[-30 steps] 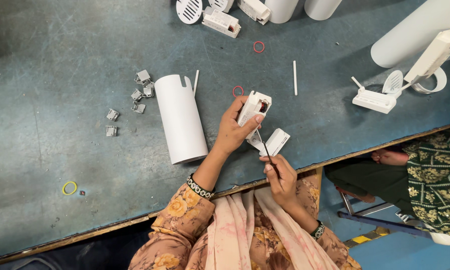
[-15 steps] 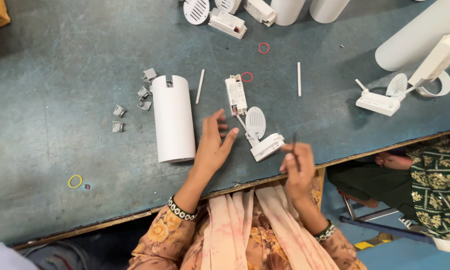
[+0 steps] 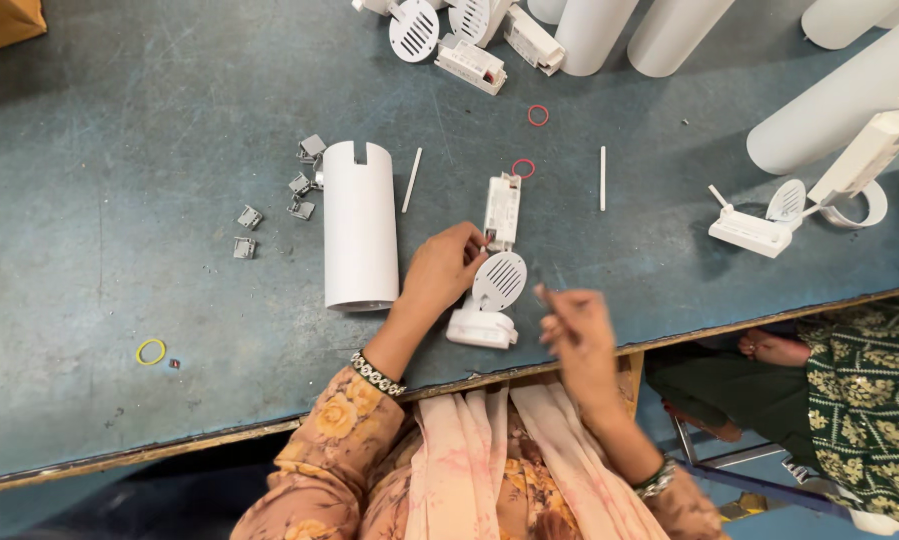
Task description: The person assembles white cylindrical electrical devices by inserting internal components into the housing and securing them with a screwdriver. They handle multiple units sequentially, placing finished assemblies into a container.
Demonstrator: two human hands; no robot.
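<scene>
Left hand [image 3: 447, 268] rests fingers loosely spread on the white plastic lamp fitting with its slotted round disc [image 3: 491, 285], just right of one white metal cylinder [image 3: 359, 226]. Right hand [image 3: 572, 325], right of the fitting, pinches a thin tool. Two red rubber rings [image 3: 523, 168] lie beyond.

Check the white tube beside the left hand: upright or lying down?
Lying down. The white tube rests lengthwise on the blue table, notched end away from the person, beside the left hand.

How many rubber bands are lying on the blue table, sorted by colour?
Red rubber bands: 2, one near the parts at the top, one beside the white driver box.
Yellow rubber band: 1.
Total: 3.
</scene>
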